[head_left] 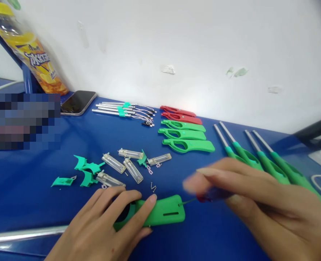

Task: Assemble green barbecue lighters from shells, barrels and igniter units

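My left hand (103, 224) presses a green long-necked lighter (167, 209) onto the blue table, fingers wrapped around its handle. The lighter's silver tube (32, 233) points to the left. In my right hand (269, 199), blurred by motion, is a screwdriver (213, 194) with a dark handle and a red collar. Its thin shaft meets the small hole near the end of the green handle. Just beyond the lighter lie a few loose screws (153, 187). Several clear fuel tanks (133, 170) and turquoise plastic triggers (88, 167) are scattered beyond my left hand.
Silver tubes with wires (108, 110) lie at the back. Beside them are red handle shells (180, 118) and green handle shells (195, 146). Several green lighters with tubes (247, 154) lie at right. A phone (79, 102) and a drink bottle (32, 54) are at back left, by the white wall.
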{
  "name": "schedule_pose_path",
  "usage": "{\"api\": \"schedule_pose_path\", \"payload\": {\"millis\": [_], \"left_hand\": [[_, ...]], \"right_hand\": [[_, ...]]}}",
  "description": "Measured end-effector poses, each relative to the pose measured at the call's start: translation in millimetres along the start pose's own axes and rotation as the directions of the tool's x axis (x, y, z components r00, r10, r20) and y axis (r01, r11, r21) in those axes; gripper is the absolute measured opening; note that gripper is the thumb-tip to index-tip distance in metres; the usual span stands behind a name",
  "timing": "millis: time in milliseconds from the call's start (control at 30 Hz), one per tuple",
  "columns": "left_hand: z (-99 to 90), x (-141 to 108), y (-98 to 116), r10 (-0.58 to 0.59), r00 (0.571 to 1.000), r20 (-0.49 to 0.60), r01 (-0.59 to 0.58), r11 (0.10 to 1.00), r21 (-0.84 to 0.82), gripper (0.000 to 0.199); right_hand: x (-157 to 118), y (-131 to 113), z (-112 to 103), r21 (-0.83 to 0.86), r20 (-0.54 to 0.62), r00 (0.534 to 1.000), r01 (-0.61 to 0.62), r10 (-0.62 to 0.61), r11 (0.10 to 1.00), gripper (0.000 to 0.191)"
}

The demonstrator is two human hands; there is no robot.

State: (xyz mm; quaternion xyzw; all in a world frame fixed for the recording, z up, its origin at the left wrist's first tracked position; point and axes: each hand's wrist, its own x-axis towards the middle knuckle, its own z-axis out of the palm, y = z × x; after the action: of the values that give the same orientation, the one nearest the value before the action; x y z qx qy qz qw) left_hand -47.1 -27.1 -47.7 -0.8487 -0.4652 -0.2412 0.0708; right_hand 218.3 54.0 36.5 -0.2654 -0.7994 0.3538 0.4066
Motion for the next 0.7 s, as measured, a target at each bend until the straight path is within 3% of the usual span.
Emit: {"api": "schedule_pose_path", "payload": {"millis": [133, 233, 367, 567, 700], "left_hand": [[0.0, -1, 0, -0.010, 1.000, -0.011, 0.010, 1.000, -0.012, 0.039], [-0.1, -2, 0, 0.010, 1.000, -0.019, -0.010, 1.000, -0.009, 0.038], [-0.3, 0, 0, 0.014, 1.000, -0.009, -0.014, 1.000, 0.006, 0.035], [-0.5, 2, -1, -0.005, 1.000, 0.002, 0.005, 1.000, 0.003, 0.036], [-1.5, 0, 0, 0.002, 1.000, 0.001, -0.002, 1.000, 0.014, 0.036]], "right_hand": [[-2, 2, 3, 0.006, -0.096, 0.995, 0.041, -0.041, 0.999, 0.033], [2, 4, 1, -0.022, -0.066, 0.996, 0.059, -0.060, 0.998, 0.041], [7, 4, 0, -0.016, -0.033, 0.999, -0.005, 0.004, 1.000, 0.049], [9, 2, 1, 0.033, -0.105, 0.993, 0.051, -0.047, 0.998, 0.037], [6, 2, 0, -0.005, -0.045, 0.999, 0.002, -0.002, 1.000, 0.043]]}}
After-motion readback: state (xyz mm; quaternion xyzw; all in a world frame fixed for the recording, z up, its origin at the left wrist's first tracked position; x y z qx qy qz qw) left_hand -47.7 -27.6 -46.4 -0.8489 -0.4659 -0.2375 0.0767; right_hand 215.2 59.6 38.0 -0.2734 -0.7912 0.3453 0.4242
